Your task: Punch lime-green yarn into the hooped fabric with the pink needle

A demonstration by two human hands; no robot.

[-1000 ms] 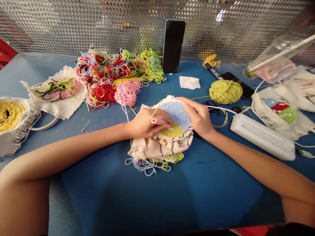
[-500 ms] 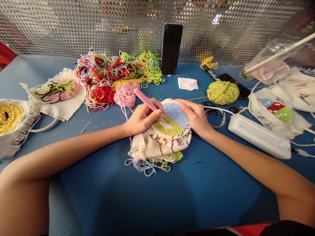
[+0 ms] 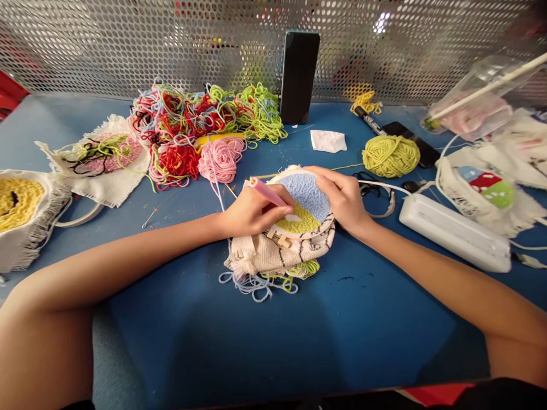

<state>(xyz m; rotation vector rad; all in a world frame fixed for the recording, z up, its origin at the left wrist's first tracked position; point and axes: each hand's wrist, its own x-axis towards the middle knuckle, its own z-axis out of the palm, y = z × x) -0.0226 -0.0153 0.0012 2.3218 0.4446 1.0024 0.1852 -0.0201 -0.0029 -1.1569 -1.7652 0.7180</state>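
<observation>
A pink punch needle (image 3: 269, 192) is gripped in my left hand (image 3: 252, 210), its tip hidden behind the fingers over the cloth. My right hand (image 3: 348, 199) is closed round the far right rim of an embroidery hoop (image 3: 302, 234), thumb on top. Stretched in the hoop is cloth with looped light-blue yarn (image 3: 308, 193) and yellow-green yarn (image 3: 306, 221), plus a small bare pale patch. Below the hoop hangs loose cream fabric (image 3: 273, 257) with dark lines. Blue and green yarn ends (image 3: 258, 285) spill out beneath it onto the table.
A tangled yarn heap (image 3: 192, 114) and a pink yarn ball (image 3: 220, 159) lie behind my left hand. A phone (image 3: 299, 77) stands against the perforated metal screen (image 3: 106, 45). To the right are a green yarn ball (image 3: 391, 156), a white power strip (image 3: 455, 232) and more punched cloth (image 3: 487, 185).
My left hand has shifted slightly right over the hoop, and the punch needle's back end has swung lower and to the right. My right hand keeps its hold on the hoop.
</observation>
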